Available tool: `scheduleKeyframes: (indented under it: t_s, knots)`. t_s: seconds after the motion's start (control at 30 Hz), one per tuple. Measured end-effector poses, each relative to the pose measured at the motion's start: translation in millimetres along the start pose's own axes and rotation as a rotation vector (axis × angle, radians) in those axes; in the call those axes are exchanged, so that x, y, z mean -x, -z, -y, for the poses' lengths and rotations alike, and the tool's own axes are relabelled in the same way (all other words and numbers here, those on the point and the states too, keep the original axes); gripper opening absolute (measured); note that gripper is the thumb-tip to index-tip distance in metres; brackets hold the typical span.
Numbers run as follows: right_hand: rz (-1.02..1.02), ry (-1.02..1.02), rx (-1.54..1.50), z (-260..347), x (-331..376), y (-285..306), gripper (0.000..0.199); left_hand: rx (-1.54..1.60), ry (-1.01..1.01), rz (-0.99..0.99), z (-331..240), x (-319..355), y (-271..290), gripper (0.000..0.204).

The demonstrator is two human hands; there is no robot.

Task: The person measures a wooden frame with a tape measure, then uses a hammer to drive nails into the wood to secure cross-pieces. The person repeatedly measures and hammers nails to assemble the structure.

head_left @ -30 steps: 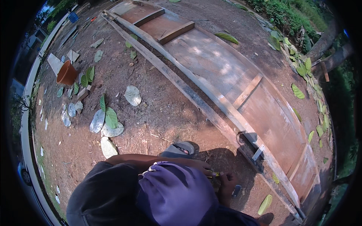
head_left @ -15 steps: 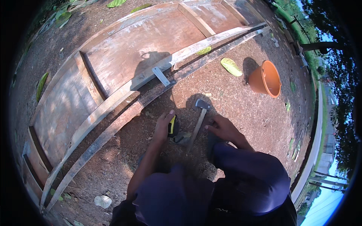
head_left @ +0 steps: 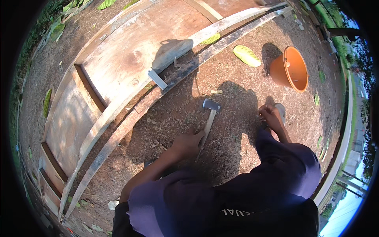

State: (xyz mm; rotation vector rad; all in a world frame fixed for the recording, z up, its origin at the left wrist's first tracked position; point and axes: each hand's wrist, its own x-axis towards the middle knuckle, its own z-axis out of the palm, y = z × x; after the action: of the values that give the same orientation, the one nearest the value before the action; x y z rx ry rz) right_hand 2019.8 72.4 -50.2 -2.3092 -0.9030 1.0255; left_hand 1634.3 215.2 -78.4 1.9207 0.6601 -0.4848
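Observation:
A hatchet [head_left: 212, 104] with a dark steel head and a pale wooden handle is on the brown ground in front of me. My left hand [head_left: 188, 144] is closed around the handle's lower part. My right hand [head_left: 271, 114] is off to the right, by my knee and foot, its fingers curled together; whatever they may hold is hidden. A short greyish wood piece [head_left: 158, 79] rests across the near edge of a large wooden frame [head_left: 130, 90]. The yellow and black tape measure is out of sight.
An orange bucket [head_left: 287, 69] stands on the ground at the right. A long weathered board [head_left: 144, 103] runs along the frame's near side. Yellow-green leaves [head_left: 247, 55] are scattered about, and a paved strip [head_left: 342, 138] edges the far right.
My left hand, which held a tape measure, has moved right onto the hatchet handle. My right hand has swung outward to the right, away from the hatchet. The view has shifted and turned slightly.

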Motion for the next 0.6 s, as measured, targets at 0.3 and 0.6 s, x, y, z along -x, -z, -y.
scheduleKeyframes:
  t_s: [0.3, 0.6]
  knots:
    - [0.281, 0.105, -0.181, -1.8, -77.2, -4.0, 0.026, -0.365, 0.191, 0.275, -50.0, -67.9, -9.8, 0.034]
    - [0.56, 0.148, -0.509, -54.2, -114.4, 18.0, 0.026, -0.237, 0.466, 0.124, -58.9, -66.7, 0.6, 0.052]
